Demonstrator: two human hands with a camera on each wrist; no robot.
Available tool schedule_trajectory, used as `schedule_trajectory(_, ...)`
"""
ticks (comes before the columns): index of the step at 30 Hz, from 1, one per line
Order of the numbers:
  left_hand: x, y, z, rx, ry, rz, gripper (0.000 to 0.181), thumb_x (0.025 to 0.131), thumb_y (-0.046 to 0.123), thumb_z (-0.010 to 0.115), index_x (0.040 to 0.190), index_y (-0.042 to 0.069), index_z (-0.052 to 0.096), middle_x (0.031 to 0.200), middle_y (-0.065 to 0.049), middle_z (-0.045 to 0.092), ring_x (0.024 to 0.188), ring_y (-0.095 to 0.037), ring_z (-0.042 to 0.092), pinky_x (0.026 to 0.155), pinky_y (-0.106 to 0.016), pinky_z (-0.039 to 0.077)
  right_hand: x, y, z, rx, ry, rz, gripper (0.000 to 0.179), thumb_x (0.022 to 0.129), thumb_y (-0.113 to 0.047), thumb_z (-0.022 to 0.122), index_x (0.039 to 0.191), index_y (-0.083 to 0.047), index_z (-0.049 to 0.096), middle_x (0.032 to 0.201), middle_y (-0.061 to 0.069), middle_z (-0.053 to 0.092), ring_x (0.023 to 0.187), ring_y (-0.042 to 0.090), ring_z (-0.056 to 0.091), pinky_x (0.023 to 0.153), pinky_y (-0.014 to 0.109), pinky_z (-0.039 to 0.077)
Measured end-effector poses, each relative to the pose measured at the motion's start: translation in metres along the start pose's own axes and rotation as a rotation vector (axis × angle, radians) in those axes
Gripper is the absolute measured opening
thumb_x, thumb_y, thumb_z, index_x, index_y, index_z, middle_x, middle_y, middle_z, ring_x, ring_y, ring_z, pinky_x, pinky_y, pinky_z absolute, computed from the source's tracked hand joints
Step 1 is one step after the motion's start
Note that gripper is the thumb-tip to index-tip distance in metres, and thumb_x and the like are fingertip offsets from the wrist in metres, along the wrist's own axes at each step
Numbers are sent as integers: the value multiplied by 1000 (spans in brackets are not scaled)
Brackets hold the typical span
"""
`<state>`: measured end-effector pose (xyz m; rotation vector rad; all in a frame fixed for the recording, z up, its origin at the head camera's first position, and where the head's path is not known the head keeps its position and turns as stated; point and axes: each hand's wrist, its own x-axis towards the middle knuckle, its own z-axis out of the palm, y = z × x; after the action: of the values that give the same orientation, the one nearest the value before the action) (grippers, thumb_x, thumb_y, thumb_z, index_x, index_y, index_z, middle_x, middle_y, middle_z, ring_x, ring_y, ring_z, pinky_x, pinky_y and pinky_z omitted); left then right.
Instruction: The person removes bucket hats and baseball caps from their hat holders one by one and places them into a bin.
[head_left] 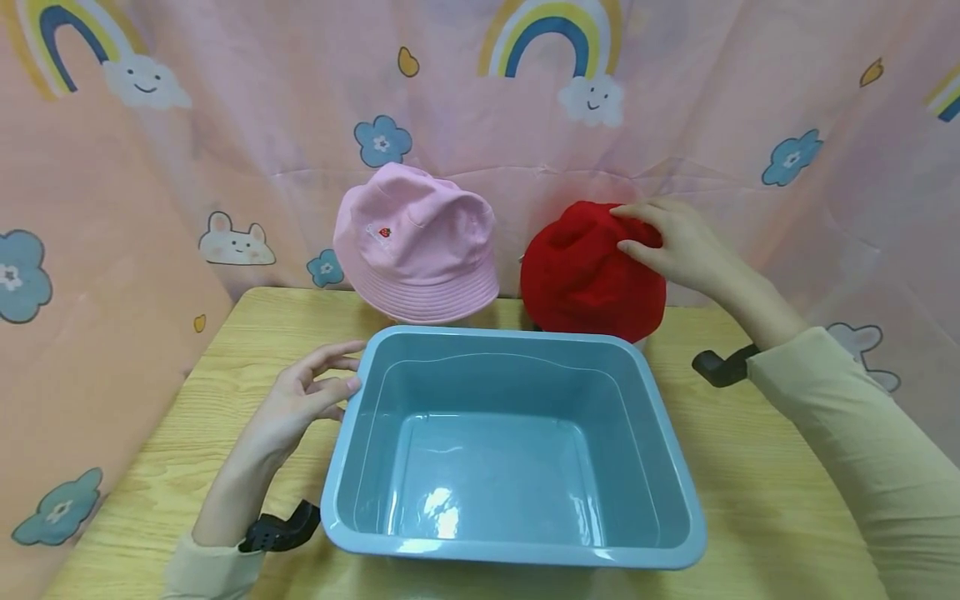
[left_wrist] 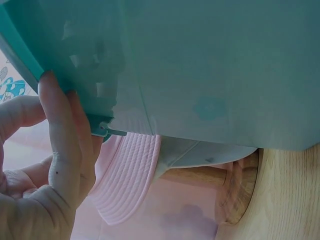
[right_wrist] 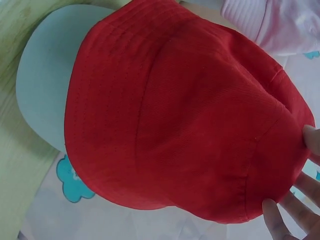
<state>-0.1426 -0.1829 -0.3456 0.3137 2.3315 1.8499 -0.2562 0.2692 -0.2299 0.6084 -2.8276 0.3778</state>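
A large blue plastic basin (head_left: 487,550) stands in the middle of the wooden table. At its far left corner my left hand (head_left: 318,387) rests against the outside of the rim, and the left wrist view has its fingertips (left_wrist: 47,77) right at that rim. Behind the basin on the right, a red hat (head_left: 585,275) sits over a pale grey cap (right_wrist: 45,75) whose brim sticks out below. My right hand (head_left: 667,237) touches the red hat's crown, thumb and fingers spread across it. In the right wrist view a fingertip (right_wrist: 270,210) lies at the crown's edge.
A pink bucket hat (head_left: 420,242) with a small strawberry mark is at the back left, also over a grey cap (left_wrist: 200,152). Below that cap is a wooden stand (left_wrist: 240,190). Close behind the hats hangs a pink printed curtain (head_left: 300,125).
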Motion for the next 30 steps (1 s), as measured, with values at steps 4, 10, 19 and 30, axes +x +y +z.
schedule_trajectory(4, 0, 0, 0, -2, -2, -9, 50, 94, 19, 60, 140, 7, 45, 125, -19, 49, 84, -12, 68, 71, -34, 58, 2, -2, 1, -18, 6, -2, 47, 93, -17, 60, 138, -12, 51, 130, 21, 54, 116, 40, 48, 92, 59, 45)
schedule_trajectory(10, 1, 0, -1, -6, -2, -21, 51, 94, 18, 61, 141, 8, 45, 125, -18, 49, 84, -11, 68, 72, -33, 57, 5, -3, 1, -25, 7, 0, 43, 92, -13, 61, 134, -8, 54, 125, 21, 58, 110, 38, 52, 89, 57, 48)
schedule_trajectory(19, 2, 0, 0, -15, -6, -25, 51, 94, 18, 61, 141, 8, 45, 126, -17, 49, 84, -11, 68, 73, -33, 57, 7, -4, -1, -62, 5, 8, 37, 91, -11, 60, 127, -4, 60, 119, 22, 63, 103, 38, 57, 86, 54, 50)
schedule_trajectory(30, 1, -1, -1, -20, -1, -25, 51, 94, 17, 61, 142, 8, 44, 126, -17, 49, 83, -10, 68, 72, -32, 57, 9, -6, -1, -99, 40, -10, 31, 90, -10, 60, 121, -5, 65, 112, 19, 68, 95, 35, 61, 79, 50, 51)
